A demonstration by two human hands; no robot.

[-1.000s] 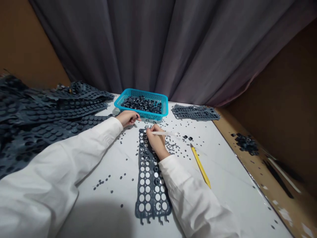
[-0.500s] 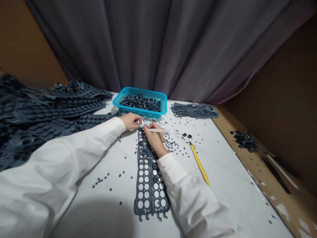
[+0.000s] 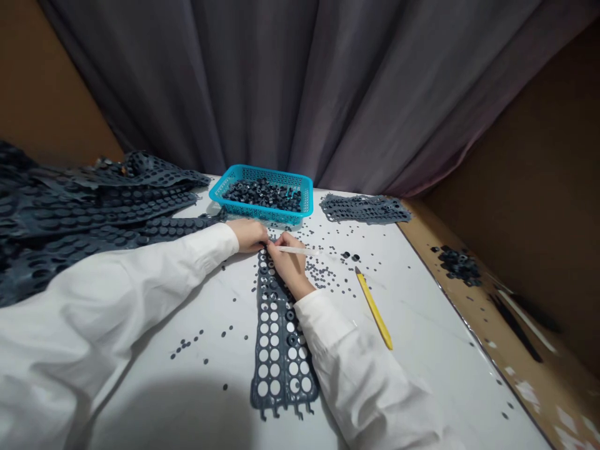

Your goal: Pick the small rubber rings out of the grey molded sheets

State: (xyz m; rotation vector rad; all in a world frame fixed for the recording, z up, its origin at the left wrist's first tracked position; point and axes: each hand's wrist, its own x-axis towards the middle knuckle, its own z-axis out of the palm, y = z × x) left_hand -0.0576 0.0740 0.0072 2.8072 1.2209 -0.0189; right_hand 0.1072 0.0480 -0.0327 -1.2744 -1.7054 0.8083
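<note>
A long dark grey rubber strip (image 3: 280, 337) full of round holes lies lengthwise on the white table (image 3: 422, 350) in front of me. My right hand (image 3: 291, 261) rests on its far end, fingers closed round a thin white stick (image 3: 296, 250) that points right. My left hand (image 3: 252, 235) is curled at the strip's far left corner, fingertips pinched against it beside the right hand. Both arms wear white sleeves. A few rubber rings still sit in the strip near my right wrist.
A blue basket (image 3: 262, 195) of dark rings stands just beyond my hands. A heap of punched rubber sheets (image 3: 89, 212) covers the left. Another strip (image 3: 365, 209) lies at the back right. A yellow pencil (image 3: 373, 307) and scattered small discs lie on the table.
My left hand has slid from beside the basket to the strip's far corner, meeting the right hand. The right hand and stick shifted slightly left.
</note>
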